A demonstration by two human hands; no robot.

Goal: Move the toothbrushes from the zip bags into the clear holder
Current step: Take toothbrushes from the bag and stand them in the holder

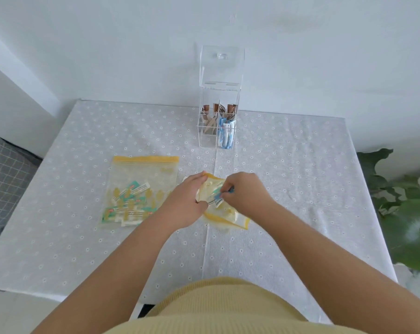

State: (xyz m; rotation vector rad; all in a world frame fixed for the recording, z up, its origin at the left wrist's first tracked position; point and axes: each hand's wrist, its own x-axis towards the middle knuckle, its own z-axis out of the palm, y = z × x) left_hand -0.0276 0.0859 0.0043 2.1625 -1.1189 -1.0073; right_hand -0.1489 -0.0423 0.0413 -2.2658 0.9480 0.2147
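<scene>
A crumpled yellow-edged zip bag point(224, 216) lies at the table's middle. My left hand point(187, 201) grips its opening. My right hand point(242, 192) pinches a blue-and-white wrapped toothbrush point(217, 197) at the bag's mouth. A second zip bag point(141, 189), flat and sealed by a yellow strip, lies to the left with several green-and-white wrapped toothbrushes inside. The clear holder point(220, 97) stands at the table's far edge with its lid raised. It holds brown-wrapped toothbrushes at the back and blue-wrapped ones point(226, 135) in the front right compartment.
The table point(300, 189) wears a white flowered cloth and stands against a white wall. A green leafy plant point(402, 208) is beyond its right edge. A grey checked fabric point(4, 174) shows at the left.
</scene>
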